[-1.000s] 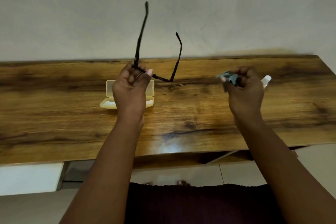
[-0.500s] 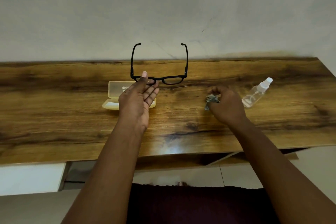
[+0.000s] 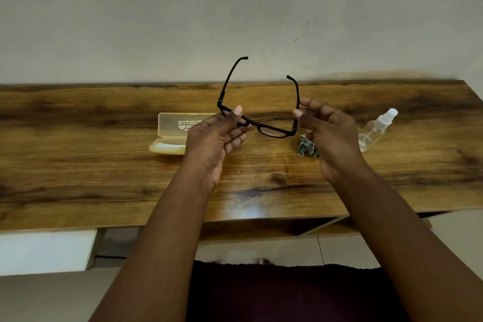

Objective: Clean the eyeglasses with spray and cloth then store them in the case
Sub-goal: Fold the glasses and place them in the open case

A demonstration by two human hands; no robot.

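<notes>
Hanging in the air above the wooden table, the eyeglasses were held between both hands with their temples unfolded. Their front ran left to right, dipping toward the right, and that was the long axis; the two temples pointed up and away toward the wall, so the lenses faced back toward the person. The left hand pinched the left corner of the frame between thumb and fingers, the other fingers loosely spread beneath. The right hand pinched the right temple near its hinge with thumb and forefinger. Such a grip at the frame's two ends probably kept fingertips off the lenses and suited folding the temples next. Behind the left hand, the pale yellow case lay open on the table, seemingly ready to receive them. The crumpled cloth lay on the table just below the right hand, with the clear spray bottle on its side farther right, both untouched.
</notes>
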